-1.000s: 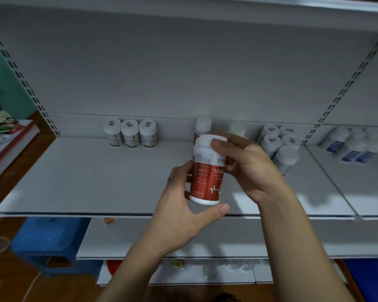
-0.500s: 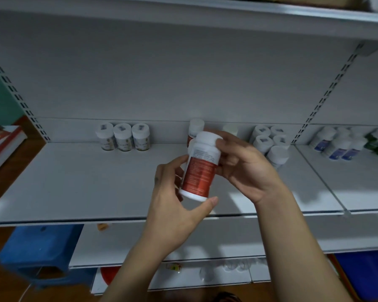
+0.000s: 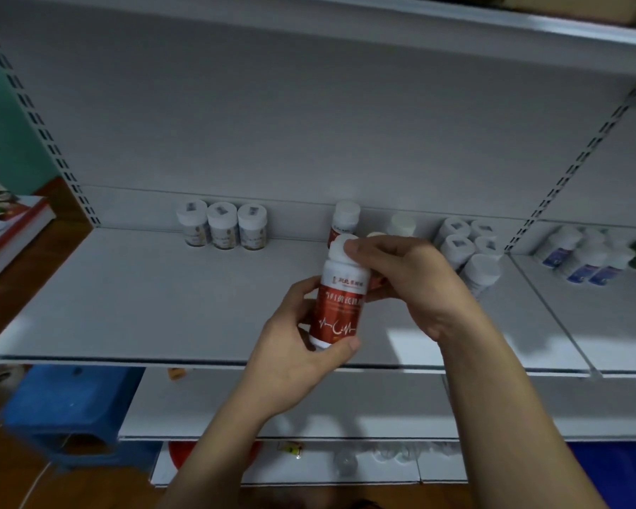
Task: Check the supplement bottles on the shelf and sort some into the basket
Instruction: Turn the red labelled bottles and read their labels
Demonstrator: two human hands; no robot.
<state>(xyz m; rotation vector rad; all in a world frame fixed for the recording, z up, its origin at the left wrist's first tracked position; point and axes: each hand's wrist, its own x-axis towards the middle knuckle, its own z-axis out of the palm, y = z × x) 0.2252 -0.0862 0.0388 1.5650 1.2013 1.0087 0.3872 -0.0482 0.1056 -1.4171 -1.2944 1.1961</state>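
Note:
I hold a white bottle with a red label (image 3: 340, 306) upright in front of the white shelf (image 3: 162, 306). My left hand (image 3: 294, 347) grips its lower body, thumb under the base. My right hand (image 3: 408, 284) holds the white cap and the bottle's upper side. The label's front with a white pulse line faces me. Behind it another red-label bottle (image 3: 346, 222) stands at the shelf's back. No basket is in view.
Three white bottles with pale labels (image 3: 221, 229) stand at the back left. Several white-capped bottles (image 3: 470, 247) cluster to the right, and blue-label bottles (image 3: 584, 262) fill the adjoining shelf. A blue stool (image 3: 63, 409) is on the floor at lower left; books (image 3: 12, 222) lie on the left.
The bottle has been turned in my hands, from its text side to the front of the label. It is now more upright. My right fingers moved up onto the cap.

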